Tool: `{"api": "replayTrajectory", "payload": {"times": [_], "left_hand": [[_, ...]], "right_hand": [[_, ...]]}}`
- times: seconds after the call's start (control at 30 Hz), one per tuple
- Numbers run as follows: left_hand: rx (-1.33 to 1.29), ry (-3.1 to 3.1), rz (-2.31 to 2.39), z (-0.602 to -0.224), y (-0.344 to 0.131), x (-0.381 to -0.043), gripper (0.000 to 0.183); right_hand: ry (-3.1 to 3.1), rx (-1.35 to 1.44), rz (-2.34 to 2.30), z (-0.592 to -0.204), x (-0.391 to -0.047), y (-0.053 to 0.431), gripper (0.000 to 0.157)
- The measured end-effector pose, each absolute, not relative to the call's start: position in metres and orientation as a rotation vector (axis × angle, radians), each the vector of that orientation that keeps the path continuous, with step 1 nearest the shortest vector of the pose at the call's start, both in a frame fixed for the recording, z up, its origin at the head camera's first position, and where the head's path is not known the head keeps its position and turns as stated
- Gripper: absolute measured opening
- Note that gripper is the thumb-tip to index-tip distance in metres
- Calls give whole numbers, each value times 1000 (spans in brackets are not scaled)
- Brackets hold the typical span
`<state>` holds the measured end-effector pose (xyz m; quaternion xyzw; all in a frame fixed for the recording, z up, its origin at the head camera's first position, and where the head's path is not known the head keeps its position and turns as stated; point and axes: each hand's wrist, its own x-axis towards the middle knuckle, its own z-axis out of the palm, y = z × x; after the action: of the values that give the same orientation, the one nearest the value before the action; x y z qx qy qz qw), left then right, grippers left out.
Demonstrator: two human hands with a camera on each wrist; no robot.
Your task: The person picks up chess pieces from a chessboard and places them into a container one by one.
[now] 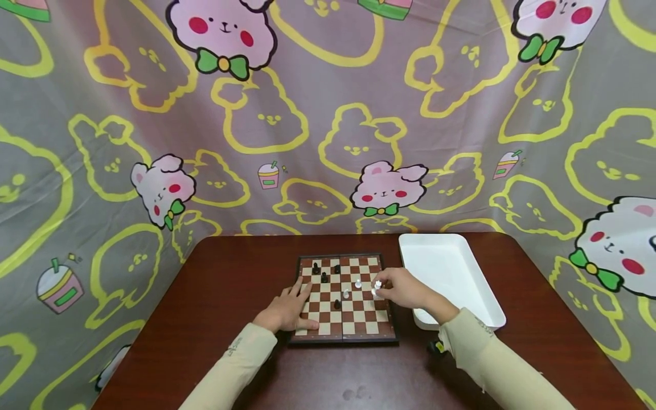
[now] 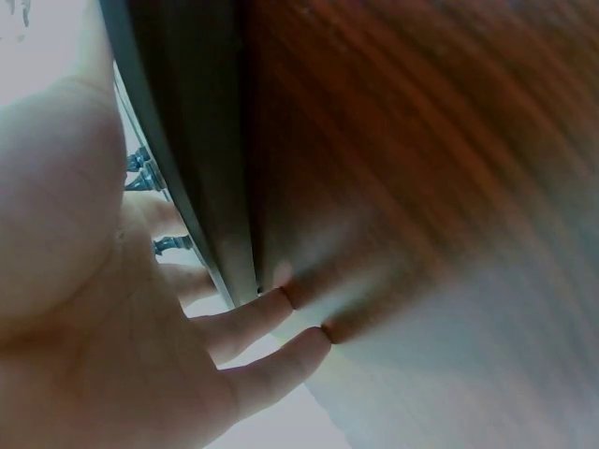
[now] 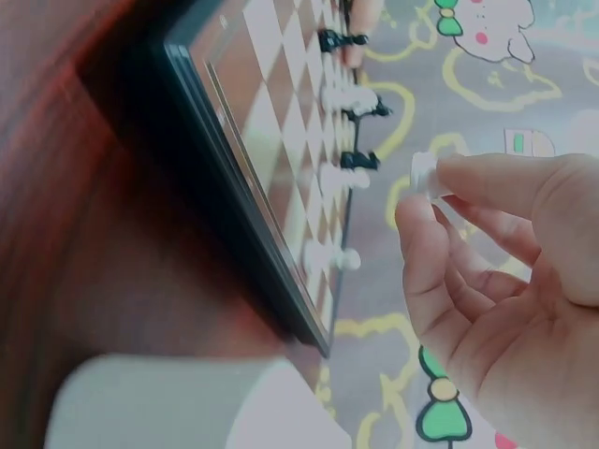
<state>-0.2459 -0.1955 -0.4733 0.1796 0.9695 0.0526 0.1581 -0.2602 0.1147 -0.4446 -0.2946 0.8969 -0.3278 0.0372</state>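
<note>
A chessboard (image 1: 364,328) with brown and cream squares and a dark frame lies on the table. Over its right side, my right hand (image 1: 405,289) pinches a small white chess piece (image 3: 423,175) between thumb and forefinger, lifted off the board. Another white piece (image 3: 332,257) stands below that hand. My left hand (image 1: 287,307) rests along the board's left edge with spread fingers; in the left wrist view two fingertips (image 2: 314,346) reach past the frame onto the tabletop. White pieces (image 1: 358,283) and several black pieces (image 1: 324,277) stand on the squares.
A white rectangular tray (image 1: 451,273) stands right of the board, beneath the right forearm. By the right sleeve lies a small dark and yellow object (image 1: 437,347), partly hidden. The brown wooden table (image 1: 230,273) ends at a patterned cloth (image 1: 318,131) at the back and sides.
</note>
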Motion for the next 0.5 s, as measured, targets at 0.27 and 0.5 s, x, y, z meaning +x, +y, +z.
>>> {"api": "replayTrajectory", "payload": {"times": [0.27, 0.5], "left_hand": [[526, 2764, 170, -474, -196, -246, 103], [539, 2746, 201, -475, -197, -248, 104]], "right_hand": [[2759, -806, -1071, -429, -270, 139, 5], [2775, -697, -1114, -418, -283, 167, 6]]}}
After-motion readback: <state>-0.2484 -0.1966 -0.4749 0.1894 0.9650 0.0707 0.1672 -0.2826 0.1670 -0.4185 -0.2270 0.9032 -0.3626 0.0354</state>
